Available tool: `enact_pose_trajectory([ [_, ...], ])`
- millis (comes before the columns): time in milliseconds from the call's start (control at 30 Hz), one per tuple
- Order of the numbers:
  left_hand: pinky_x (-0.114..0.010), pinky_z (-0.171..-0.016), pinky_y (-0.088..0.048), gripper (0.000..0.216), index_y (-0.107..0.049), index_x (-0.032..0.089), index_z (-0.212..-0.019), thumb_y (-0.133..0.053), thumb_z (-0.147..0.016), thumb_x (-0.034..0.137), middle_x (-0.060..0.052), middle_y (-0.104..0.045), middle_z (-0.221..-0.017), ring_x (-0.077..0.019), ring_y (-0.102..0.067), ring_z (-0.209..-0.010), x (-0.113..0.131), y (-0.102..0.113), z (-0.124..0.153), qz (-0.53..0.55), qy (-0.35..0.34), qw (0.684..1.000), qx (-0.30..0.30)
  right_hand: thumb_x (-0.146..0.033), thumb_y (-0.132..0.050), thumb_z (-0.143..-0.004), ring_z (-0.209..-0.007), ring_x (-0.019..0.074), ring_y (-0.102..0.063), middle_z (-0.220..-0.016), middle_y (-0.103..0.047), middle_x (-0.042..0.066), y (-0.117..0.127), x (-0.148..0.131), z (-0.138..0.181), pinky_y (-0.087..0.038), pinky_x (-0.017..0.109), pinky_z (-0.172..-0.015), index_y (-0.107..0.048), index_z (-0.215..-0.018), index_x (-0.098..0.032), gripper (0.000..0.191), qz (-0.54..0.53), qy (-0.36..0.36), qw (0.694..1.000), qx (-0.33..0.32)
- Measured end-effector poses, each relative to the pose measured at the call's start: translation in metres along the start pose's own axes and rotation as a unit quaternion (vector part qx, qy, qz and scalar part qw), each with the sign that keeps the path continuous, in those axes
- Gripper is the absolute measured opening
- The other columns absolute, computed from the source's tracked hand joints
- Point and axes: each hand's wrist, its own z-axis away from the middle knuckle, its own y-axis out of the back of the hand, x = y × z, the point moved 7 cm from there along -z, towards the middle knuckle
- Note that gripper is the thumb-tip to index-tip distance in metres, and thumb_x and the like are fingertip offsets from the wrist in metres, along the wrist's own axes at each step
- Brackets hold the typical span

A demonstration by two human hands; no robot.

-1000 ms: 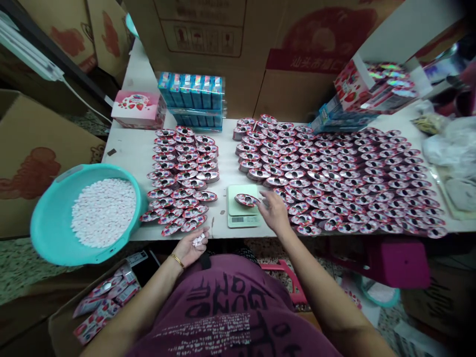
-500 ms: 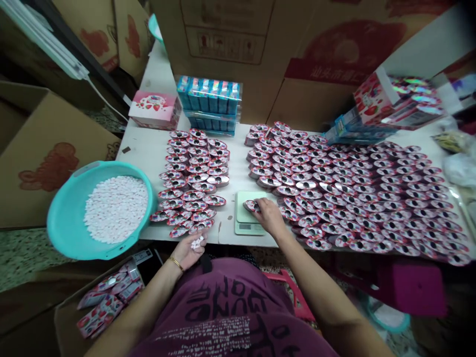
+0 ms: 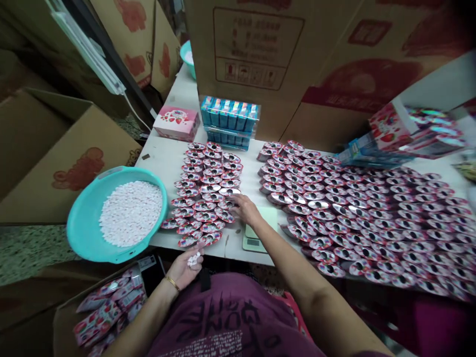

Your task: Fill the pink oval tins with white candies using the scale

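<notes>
My left hand (image 3: 185,267) is cupped palm-up at the table's near edge, holding a few small white candies (image 3: 193,259). My right hand (image 3: 243,208) reaches left across the pale green scale (image 3: 270,217). Its fingers rest on a pink oval container (image 3: 227,203) at the right edge of the left group of oval containers (image 3: 203,191). The scale's plate has nothing on it. A teal basin (image 3: 80,218) full of white candies (image 3: 130,213) hangs over the table's left end.
A much larger spread of oval containers (image 3: 372,213) covers the table's right side. A blue box pack (image 3: 228,119) and a pink box (image 3: 176,121) stand at the back. Cardboard cartons (image 3: 260,54) wall the rear. A floor carton holds pink packs (image 3: 100,307).
My right hand took the oval container off the scale and carried it left to the left group. The camera view swung left. My left hand stayed cupped with the candies.
</notes>
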Motion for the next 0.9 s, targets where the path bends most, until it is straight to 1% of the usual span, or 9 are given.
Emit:
enact_pose_trajectory([
  [100, -0.012, -0.034, -0.029, 0.022, -0.054, 0.008, -0.094, -0.045, -0.074, 0.006, -0.004, -0.053, -0.068, -0.0039, -0.044, -0.048, -0.001, -0.004, -0.003, -0.01, 0.005, 1.0, 0.001, -0.028, -0.038, -0.084, -0.096, 0.0194, -0.042, -0.105, -0.053, 0.008, 0.029, 0.056, 0.026, -0.032, 0.03, -0.081, -0.055, -0.103, -0.017, 0.028, 0.076, -0.123, 0.986, 0.077],
  [167, -0.012, -0.035, -0.031, 0.02, -0.056, 0.009, -0.092, -0.047, -0.074, 0.007, -0.005, -0.054, -0.068, -0.0044, -0.046, -0.048, -0.001, -0.009, -0.004, -0.015, 0.006, 1.0, -0.001, -0.03, -0.04, -0.082, -0.092, 0.0225, -0.041, -0.098, -0.053, 0.011, 0.047, 0.094, 0.045, -0.03, 0.033, -0.076, -0.058, -0.094, -0.015, 0.026, 0.156, -0.221, 0.958, 0.092],
  [200, -0.013, -0.036, -0.033, 0.018, -0.057, 0.009, -0.09, -0.047, -0.074, 0.008, -0.005, -0.055, -0.068, -0.005, -0.047, -0.049, -0.001, -0.012, -0.004, -0.017, 0.006, 1.0, -0.003, -0.03, -0.042, -0.081, -0.092, 0.0234, -0.04, -0.097, -0.052, 0.012, 0.051, 0.108, 0.052, -0.03, 0.034, -0.074, -0.059, -0.091, -0.014, 0.025, 0.191, -0.247, 0.946, 0.087],
  [267, -0.015, -0.041, -0.039, 0.015, -0.058, 0.009, -0.087, -0.049, -0.075, 0.009, -0.006, -0.058, -0.069, -0.0071, -0.052, -0.053, -0.002, -0.021, -0.005, -0.021, 0.005, 1.0, -0.008, -0.029, -0.045, -0.079, -0.091, 0.0237, -0.039, -0.097, -0.051, 0.012, 0.054, 0.124, 0.059, -0.028, 0.033, -0.072, -0.058, -0.089, -0.014, 0.022, 0.238, -0.251, 0.936, 0.072],
  [433, -0.021, -0.056, -0.048, 0.015, -0.06, 0.007, -0.084, -0.048, -0.075, 0.01, -0.01, -0.063, -0.073, -0.0118, -0.059, -0.061, -0.009, -0.049, -0.007, -0.022, 0.022, 0.999, -0.022, -0.025, -0.045, -0.079, -0.089, 0.0228, -0.037, -0.1, -0.048, 0.011, 0.05, 0.131, 0.065, -0.026, 0.033, -0.071, -0.058, -0.089, -0.014, 0.02, 0.269, -0.231, 0.933, 0.068],
  [567, -0.027, -0.069, -0.049, 0.018, -0.06, 0.006, -0.088, -0.048, -0.075, 0.01, -0.013, -0.065, -0.083, -0.0172, -0.062, -0.077, -0.019, -0.075, -0.009, -0.026, 0.035, 0.997, -0.067, -0.021, -0.041, -0.081, -0.088, 0.0222, -0.037, -0.104, -0.047, 0.01, 0.064, 0.12, 0.073, -0.026, 0.033, -0.069, -0.061, -0.082, -0.017, 0.02, 0.243, -0.192, 0.949, 0.066],
  [700, -0.032, -0.081, -0.046, 0.023, -0.058, 0.005, -0.094, -0.048, -0.074, 0.008, -0.017, -0.062, -0.098, -0.0213, -0.058, -0.093, -0.026, -0.092, -0.013, -0.016, 0.033, 0.993, -0.114, -0.021, -0.04, -0.081, -0.091, 0.023, -0.036, -0.108, -0.046, 0.009, 0.078, 0.079, 0.092, -0.027, 0.035, -0.073, -0.061, -0.085, -0.019, 0.021, 0.209, -0.129, 0.966, 0.08],
  [800, -0.035, -0.086, -0.043, 0.027, -0.056, 0.004, -0.098, -0.048, -0.072, 0.007, -0.019, -0.058, -0.107, -0.0241, -0.053, -0.101, -0.03, -0.1, -0.02, -0.01, 0.034, 0.99, -0.139, -0.019, -0.04, -0.081, -0.091, 0.0222, -0.037, -0.108, -0.047, 0.008, 0.062, 0.042, 0.108, -0.027, 0.035, -0.075, -0.061, -0.086, -0.02, 0.022, 0.179, -0.071, 0.981, 0.028],
  [900, -0.036, -0.088, -0.04, 0.03, -0.054, 0.003, -0.101, -0.047, -0.072, 0.007, -0.019, -0.056, -0.11, -0.0249, -0.05, -0.106, -0.033, -0.104, -0.025, -0.013, 0.035, 0.988, -0.151, -0.018, -0.04, -0.082, -0.089, 0.0218, -0.039, -0.106, -0.05, 0.008, 0.043, 0.019, 0.121, -0.029, 0.035, -0.074, -0.06, -0.088, -0.02, 0.021, 0.15, -0.061, 0.987, -0.014],
])
